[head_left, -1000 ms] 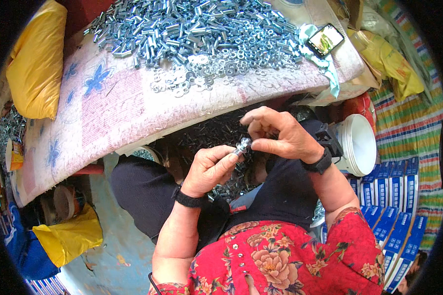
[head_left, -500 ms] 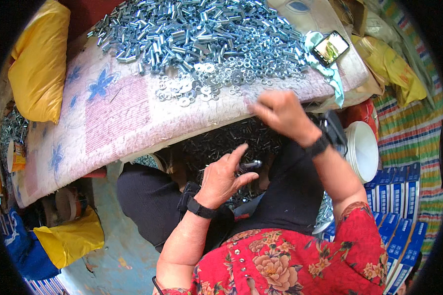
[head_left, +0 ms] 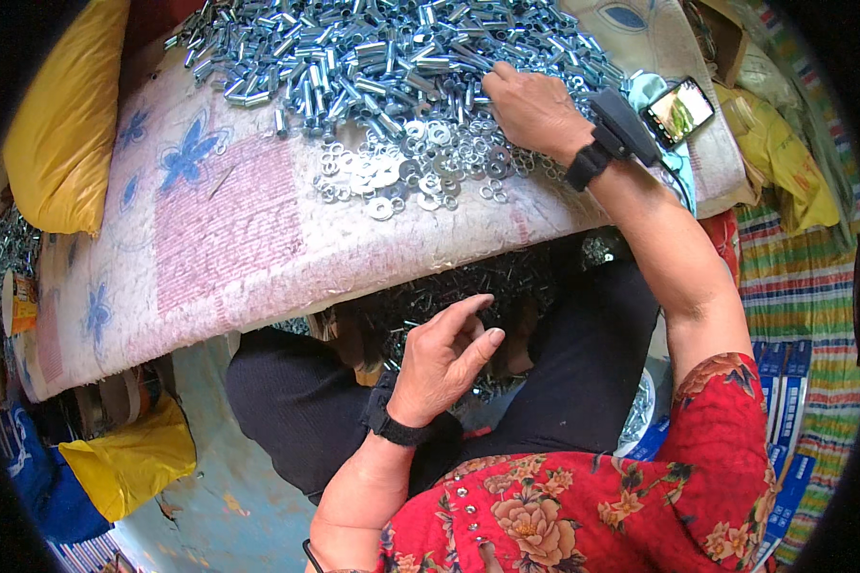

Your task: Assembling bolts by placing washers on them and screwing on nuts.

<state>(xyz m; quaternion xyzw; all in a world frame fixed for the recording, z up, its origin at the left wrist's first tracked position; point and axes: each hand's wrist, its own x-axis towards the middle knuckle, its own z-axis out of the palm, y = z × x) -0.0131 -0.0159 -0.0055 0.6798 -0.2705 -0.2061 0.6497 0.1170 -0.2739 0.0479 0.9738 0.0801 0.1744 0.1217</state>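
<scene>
Right hand [head_left: 537, 113] moving up since earlier frame, from above dark trousers [head_left: 569, 382] to pile of shiny metal sleeves [head_left: 363, 72]; its fingers bending down at pile's right part, tips partly hidden, cannot tell whether closing on any piece. Left hand [head_left: 437, 371] hovering above legs, thumb and fingers standing apart. Sleeves lying heaped on patterned table cover [head_left: 229, 239], flat washers [head_left: 380, 207] spreading along near edge of heap. Phone [head_left: 679, 113] resting on pale blue cloth [head_left: 648, 90], right of right wrist. Small dark metal pieces [head_left: 420, 298] lying below table edge.
</scene>
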